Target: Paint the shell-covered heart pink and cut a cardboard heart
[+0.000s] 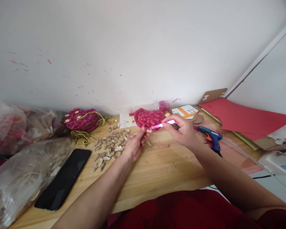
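My left hand (134, 144) pinches the lower edge of a bright pink heart-like piece (149, 118) covered in glossy peanut shells. An unpainted pale shell (149, 130) shows at its bottom tip, beside my left thumb. Between the fingers of my right hand (181, 129) is a white paintbrush (166, 123), stained pink, its tip at that pale shell. Several loose peanut shells (113, 141) lie on the wooden table (157, 171) left of my left hand. A pink-smeared plastic cup (164, 105) stands behind the piece.
A stack of pink pieces with yellow stars and cords (82, 121) sits at the left. Nearer are plastic bags (26, 171) and a black phone (63, 179). On the right lie a blue glue gun (213, 138), red paper (245, 116) and a white-and-orange card (185, 111).
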`<state>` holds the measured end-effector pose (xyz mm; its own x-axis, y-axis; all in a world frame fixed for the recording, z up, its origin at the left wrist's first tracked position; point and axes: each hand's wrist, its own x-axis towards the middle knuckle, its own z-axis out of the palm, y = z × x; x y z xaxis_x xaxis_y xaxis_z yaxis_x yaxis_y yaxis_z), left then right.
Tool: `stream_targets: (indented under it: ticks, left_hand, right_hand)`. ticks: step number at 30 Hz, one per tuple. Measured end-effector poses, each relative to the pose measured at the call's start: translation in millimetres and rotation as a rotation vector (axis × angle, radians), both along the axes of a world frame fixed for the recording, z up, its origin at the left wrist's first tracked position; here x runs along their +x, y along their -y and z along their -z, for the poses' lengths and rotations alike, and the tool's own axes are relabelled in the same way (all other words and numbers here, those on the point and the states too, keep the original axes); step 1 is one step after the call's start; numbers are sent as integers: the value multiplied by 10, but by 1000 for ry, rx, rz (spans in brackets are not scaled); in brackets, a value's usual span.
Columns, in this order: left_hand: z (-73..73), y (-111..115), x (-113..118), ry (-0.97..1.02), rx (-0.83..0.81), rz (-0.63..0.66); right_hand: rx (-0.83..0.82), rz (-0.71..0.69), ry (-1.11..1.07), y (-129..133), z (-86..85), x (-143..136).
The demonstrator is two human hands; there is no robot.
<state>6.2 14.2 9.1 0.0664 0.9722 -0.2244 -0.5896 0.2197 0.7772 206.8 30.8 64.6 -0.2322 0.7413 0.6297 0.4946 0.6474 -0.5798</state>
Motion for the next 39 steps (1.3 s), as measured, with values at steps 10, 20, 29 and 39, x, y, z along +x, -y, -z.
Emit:
stream_targets:
  ticks: [10,20,29,39]
  left_hand:
    - [18,20,39,-113,11,-70]
    - [82,-14,9,-90,-23,-125]
    - [141,-25,2,-246,48,-161]
    - [119,8,12,-294,24,-135]
  right_hand:
    - [-16,25,21,87,-67,-34]
    - [42,42,56,43,25,-97]
    - [33,-11,-24,53,79,-122]
    - [112,26,6,27,117,-89]
